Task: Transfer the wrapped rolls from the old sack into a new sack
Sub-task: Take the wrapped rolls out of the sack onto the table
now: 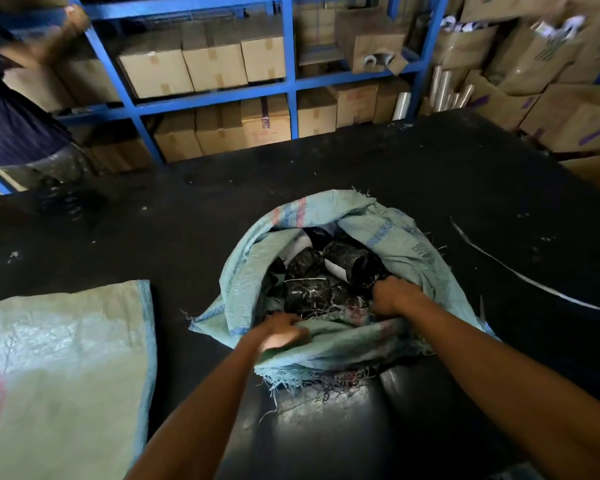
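Basically at the start: nothing moved yet, as far as I can see.

My left hand (280, 332) grips the near rim of the old sack (329, 344), holding the mouth open. My right hand (394, 295) is down inside at the right, fingers curled among the wrapped rolls (312, 289); can't tell if it actually has one. The rolls sit packed in the sack, dark wrapped, several visible. The new sack (63, 368) lies flat on the dark floor (153, 230) to the left, well apart, and looks unfilled. My read: the whole load is left to shift.
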`<action>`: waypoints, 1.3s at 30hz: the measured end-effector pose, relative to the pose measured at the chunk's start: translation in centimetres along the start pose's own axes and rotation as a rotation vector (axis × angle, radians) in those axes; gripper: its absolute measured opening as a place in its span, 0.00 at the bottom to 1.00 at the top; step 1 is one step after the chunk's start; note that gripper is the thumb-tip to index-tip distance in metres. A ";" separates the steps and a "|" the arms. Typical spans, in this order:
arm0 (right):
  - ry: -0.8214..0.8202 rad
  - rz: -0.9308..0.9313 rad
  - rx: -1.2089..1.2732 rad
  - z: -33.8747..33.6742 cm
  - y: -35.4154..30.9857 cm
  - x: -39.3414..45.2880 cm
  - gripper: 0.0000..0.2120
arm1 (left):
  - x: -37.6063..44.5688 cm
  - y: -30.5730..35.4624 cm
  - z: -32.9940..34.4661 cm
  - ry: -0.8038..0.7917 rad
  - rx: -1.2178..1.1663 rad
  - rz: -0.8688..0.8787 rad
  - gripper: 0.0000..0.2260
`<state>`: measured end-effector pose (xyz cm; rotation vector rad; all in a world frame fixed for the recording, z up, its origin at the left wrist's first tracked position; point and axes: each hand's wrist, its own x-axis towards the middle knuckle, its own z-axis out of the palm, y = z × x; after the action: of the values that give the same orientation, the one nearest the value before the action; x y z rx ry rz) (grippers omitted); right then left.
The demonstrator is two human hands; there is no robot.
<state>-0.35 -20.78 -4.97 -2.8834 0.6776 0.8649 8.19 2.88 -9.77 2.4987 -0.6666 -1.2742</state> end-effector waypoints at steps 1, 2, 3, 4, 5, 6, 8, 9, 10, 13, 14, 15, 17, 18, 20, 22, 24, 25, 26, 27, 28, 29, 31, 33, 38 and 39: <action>0.084 -0.048 0.044 -0.6 -0.1 0.4 0.19 | 0.0 0.3 -0.9 -0.007 -0.137 -0.016 0.20; 0.217 -0.107 0.106 -1.1 0.0 0.9 0.15 | 0.1 0.8 -2.1 0.008 -0.218 -0.044 0.19; 0.379 -0.171 0.175 -1.5 -0.1 1.3 0.13 | 0.2 1.0 -3.2 0.051 -0.225 -0.065 0.19; 0.529 -0.222 0.244 -1.8 0.0 1.8 0.12 | 0.5 1.5 -4.5 0.127 -0.179 -0.080 0.17; 0.637 -0.260 0.307 -2.1 0.0 2.2 0.11 | 0.8 1.9 -5.6 0.227 -0.112 -0.085 0.16; 0.679 -0.273 0.344 -2.4 0.1 2.9 0.09 | 1.3 2.4 -6.6 0.326 -0.048 -0.078 0.15; 0.629 -0.252 0.373 -2.7 0.3 4.3 0.11 | 2.5 3.2 -7.3 0.513 0.028 0.010 0.14; 0.573 -0.206 0.385 -2.7 0.5 5.0 0.14 | 3.2 3.5 -7.1 0.567 0.038 0.079 0.16; 0.529 -0.147 0.404 -2.5 0.8 5.7 0.16 | 4.1 3.6 -6.7 0.546 0.039 0.128 0.22; 0.431 -0.022 0.368 -1.2 2.3 7.2 0.21 | 6.2 2.9 -4.9 0.335 0.064 0.097 0.37; 0.384 0.013 0.345 -0.7 3.0 7.6 0.22 | 6.7 2.5 -4.5 0.314 0.057 0.079 0.38; 0.336 0.060 0.356 -0.1 3.6 8.0 0.24 | 7.1 2.2 -4.3 0.319 0.034 0.075 0.39; 0.252 0.144 0.394 0.9 4.7 8.8 0.26 | 7.6 1.9 -4.6 0.340 0.010 0.086 0.41; 0.219 0.156 0.389 1.3 5.0 9.1 0.26 | 7.9 1.8 -4.9 0.334 0.012 0.084 0.42; 0.192 0.167 0.364 1.3 5.1 9.6 0.25 | 8.1 2.0 -5.7 0.307 0.050 0.065 0.43; 0.290 0.200 0.308 0.5 4.7 9.4 0.24 | 8.2 2.7 -6.4 0.318 0.080 0.064 0.42; 0.504 0.146 0.309 -0.6 4.0 9.4 0.19 | 8.5 3.6 -6.4 0.372 0.021 0.099 0.39; 0.570 0.037 0.387 -0.8 3.5 9.5 0.16 | 8.6 4.0 -6.2 0.402 -0.017 0.102 0.37; 0.590 -0.102 0.495 -1.0 2.8 9.4 0.14 | 8.8 4.3 -5.8 0.439 -0.044 0.090 0.37; 0.556 -0.211 0.577 -0.9 2.2 9.4 0.13 | 9.0 4.6 -5.5 0.470 -0.048 0.059 0.37; 0.490 -0.273 0.622 -0.6 1.5 9.4 0.15 | 9.3 4.8 -5.2 0.485 -0.026 0.028 0.37; 0.418 -0.282 0.626 -0.2 1.1 9.4 0.17 | 9.4 5.0 -5.0 0.481 0.020 0.011 0.36; 0.305 -0.212 0.591 1.0 0.8 9.5 0.23 | 9.5 5.5 -4.5 0.463 0.122 0.015 0.32; 0.241 -0.161 0.616 1.9 0.9 9.4 0.26 | 9.4 5.6 -4.1 0.461 0.160 0.014 0.28; 0.133 -0.164 0.566 1.4 1.3 9.5 0.32 | 10.1 4.9 -2.6 0.428 -0.060 0.042 0.28; 0.112 -0.145 0.534 1.0 1.3 9.5 0.34 | 10.1 4.8 -2.4 0.423 -0.118 0.029 0.27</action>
<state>5.65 -25.51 -10.79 -2.4678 0.5876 0.4224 13.98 -6.32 -13.34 2.5298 -0.5039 -0.7119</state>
